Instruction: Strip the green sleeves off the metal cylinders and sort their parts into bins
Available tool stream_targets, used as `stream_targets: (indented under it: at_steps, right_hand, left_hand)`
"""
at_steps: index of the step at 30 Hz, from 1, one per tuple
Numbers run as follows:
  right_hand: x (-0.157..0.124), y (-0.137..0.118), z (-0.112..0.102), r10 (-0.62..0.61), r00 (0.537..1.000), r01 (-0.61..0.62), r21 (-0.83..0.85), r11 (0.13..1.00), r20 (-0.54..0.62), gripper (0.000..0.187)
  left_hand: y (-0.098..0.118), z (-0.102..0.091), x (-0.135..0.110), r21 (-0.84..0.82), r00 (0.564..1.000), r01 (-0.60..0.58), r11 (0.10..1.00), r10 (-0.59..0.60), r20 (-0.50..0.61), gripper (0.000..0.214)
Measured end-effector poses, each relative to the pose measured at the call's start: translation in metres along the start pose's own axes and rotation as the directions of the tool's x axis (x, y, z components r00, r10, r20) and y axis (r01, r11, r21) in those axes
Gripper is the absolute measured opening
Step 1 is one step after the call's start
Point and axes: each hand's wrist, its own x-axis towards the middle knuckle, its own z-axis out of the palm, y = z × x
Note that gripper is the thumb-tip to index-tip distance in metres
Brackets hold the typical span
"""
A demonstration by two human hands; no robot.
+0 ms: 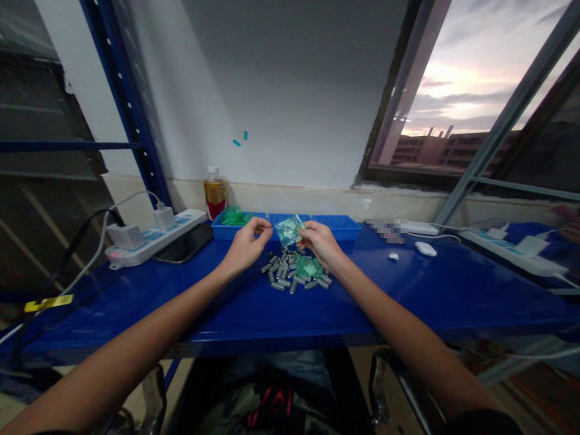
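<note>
A small clear-green plastic bag (289, 231) is held up above the table, over a loose pile of short grey metal cylinders (281, 272). My right hand (321, 243) pinches the bag by its right side. At the bag's left edge is my left hand (249, 243), fingers closed in a pinch; whether they grip the bag's corner or some small piece is too fine to tell. More green plastic bags (309, 267) lie on the right part of the pile. Just behind my hands stands a blue divided tray (344, 226), with green plastic (234, 215) in its left compartment.
On the left of the blue table (254, 314) are a power strip (149, 238) with chargers and a black phone (185, 246). A bottle (215, 194) stands behind the tray. At right lie a white earbud case (426, 249), an earbud (393, 257) and another power strip (516, 251).
</note>
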Motion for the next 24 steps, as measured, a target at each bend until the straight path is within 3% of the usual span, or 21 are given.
stream_targets:
  at_steps: [2, 4, 6, 8, 11, 13, 14, 16, 18, 20, 21, 24]
  right_hand:
    - [-0.001, 0.001, -0.001, -0.16, 0.987, 0.158, -0.127, 0.979, -0.006, 0.015]
    - [-0.004, 0.0, -0.001, -0.345, 0.938, 0.339, -0.269, 0.902, 0.027, 0.013]
    - [-0.009, -0.003, 0.0, -0.484, 0.868, 0.486, -0.381, 0.787, 0.109, 0.011]
    - [-0.012, -0.007, 0.0, -0.553, 0.806, 0.585, -0.432, 0.686, 0.214, 0.01]
    - [-0.013, -0.01, -0.001, -0.599, 0.748, 0.66, -0.426, 0.619, 0.288, 0.012]
    - [-0.01, -0.008, -0.002, -0.596, 0.771, 0.629, -0.41, 0.66, 0.224, 0.012]
    - [-0.008, -0.007, -0.002, -0.567, 0.808, 0.581, -0.386, 0.717, 0.162, 0.012]
    - [-0.004, -0.004, -0.001, -0.405, 0.913, 0.402, -0.271, 0.875, 0.047, 0.016]
    - [-0.002, -0.001, 0.001, -0.164, 0.985, 0.169, -0.11, 0.979, 0.051, 0.026]
    - [-0.003, 0.002, 0.005, -0.018, 0.99, 0.024, -0.041, 0.999, 0.14, 0.033]
    - [-0.004, 0.003, 0.007, -0.011, 0.986, 0.019, -0.044, 0.999, 0.164, 0.034]
    - [-0.006, 0.007, 0.012, -0.138, 0.981, 0.155, -0.126, 0.98, 0.134, 0.029]
  left_hand:
    - [-0.003, -0.001, 0.003, -0.189, 0.968, 0.231, 0.954, -0.207, 0.14, 0.036]
    - [-0.004, -0.003, 0.005, -0.31, 0.888, 0.434, 0.846, -0.343, 0.308, 0.048]
    - [-0.003, -0.005, 0.005, -0.373, 0.81, 0.565, 0.736, -0.409, 0.42, 0.053]
    - [0.001, -0.006, 0.005, -0.415, 0.769, 0.624, 0.662, -0.429, 0.473, 0.046]
    - [0.006, -0.004, 0.003, -0.489, 0.798, 0.59, 0.642, -0.373, 0.474, 0.027]
    - [0.007, -0.003, 0.002, -0.523, 0.85, 0.512, 0.681, -0.316, 0.421, 0.027]
    - [0.006, -0.002, 0.002, -0.527, 0.878, 0.463, 0.713, -0.29, 0.38, 0.029]
    - [0.004, -0.001, 0.002, -0.5, 0.933, 0.346, 0.794, -0.237, 0.269, 0.034]
    - [0.001, 0.001, 0.002, -0.425, 0.972, 0.226, 0.876, -0.173, 0.161, 0.036]
    - [0.0, 0.002, 0.001, -0.332, 0.987, 0.145, 0.932, -0.115, 0.11, 0.035]
    - [0.0, 0.002, 0.001, -0.297, 0.989, 0.123, 0.947, -0.094, 0.11, 0.035]
    - [0.002, 0.004, 0.0, -0.266, 0.983, 0.115, 0.957, -0.071, 0.171, 0.034]
